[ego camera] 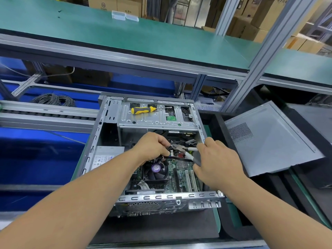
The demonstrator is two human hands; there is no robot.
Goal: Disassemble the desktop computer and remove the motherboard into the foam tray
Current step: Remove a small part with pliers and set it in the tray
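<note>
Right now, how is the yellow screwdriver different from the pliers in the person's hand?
The screwdriver lies untouched on the metal drive cage at the far end of the case; the pliers are gripped by the right hand down over the motherboard. The screwdriver's handle is yellow and black; the pliers' handles look grey. The pliers' tip meets cables held by the left hand. Both are hand tools.

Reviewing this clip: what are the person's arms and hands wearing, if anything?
Nothing shows. Both forearms are bare as far as the frame's edge, with no sleeve in view. The left hand and right hand have no gloves, and no watch, ring or wrist strap is visible.
</note>
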